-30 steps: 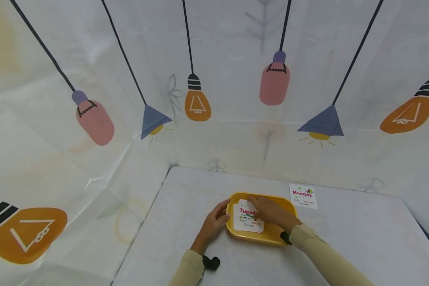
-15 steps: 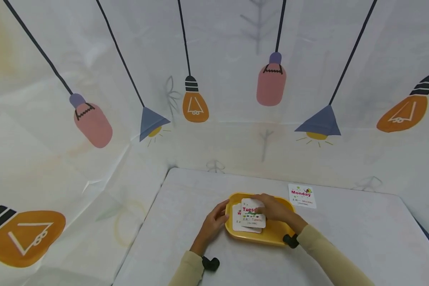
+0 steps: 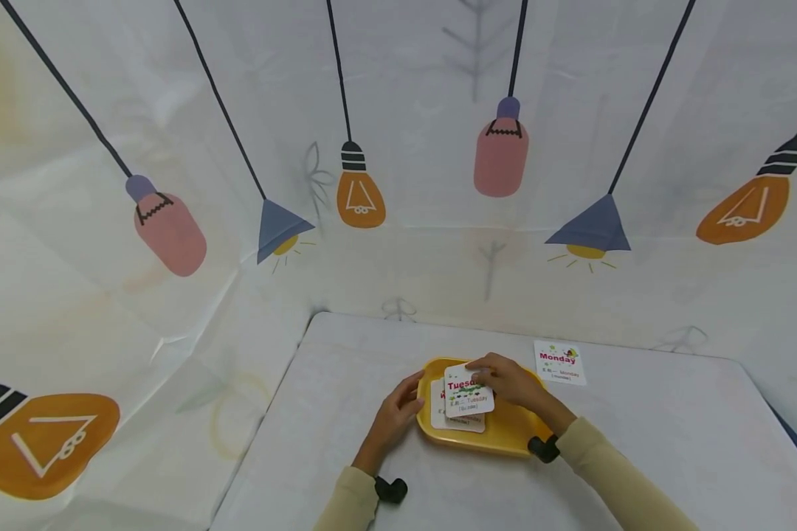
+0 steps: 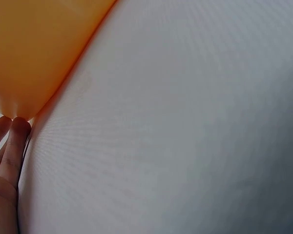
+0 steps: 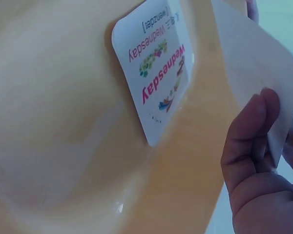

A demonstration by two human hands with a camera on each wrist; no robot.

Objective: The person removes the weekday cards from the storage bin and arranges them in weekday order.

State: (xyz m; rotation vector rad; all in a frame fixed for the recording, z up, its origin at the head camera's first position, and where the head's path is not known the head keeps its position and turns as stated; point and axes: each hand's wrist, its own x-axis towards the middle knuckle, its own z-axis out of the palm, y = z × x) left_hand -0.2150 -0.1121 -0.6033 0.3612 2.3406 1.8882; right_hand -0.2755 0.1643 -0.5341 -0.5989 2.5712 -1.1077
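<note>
Yellow tray (image 3: pixel 510 431), lower ctr: Tues. card (image 3: pixel 466 398), pinched by R hand (image 3: pixel 513 383), now raised, so Wed. card (image 5: pixel 156 73) shows. L hand (image 3: pixel 395 409), fingers extended, touches tray.

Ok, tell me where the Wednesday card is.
In the head view, the Wednesday card lies inside the yellow tray, at its left end, partly behind the Tuesday card.

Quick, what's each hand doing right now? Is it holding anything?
Left hand: open, touching the end of the tray.
Right hand: closed, pinching the Tuesday card.
</note>
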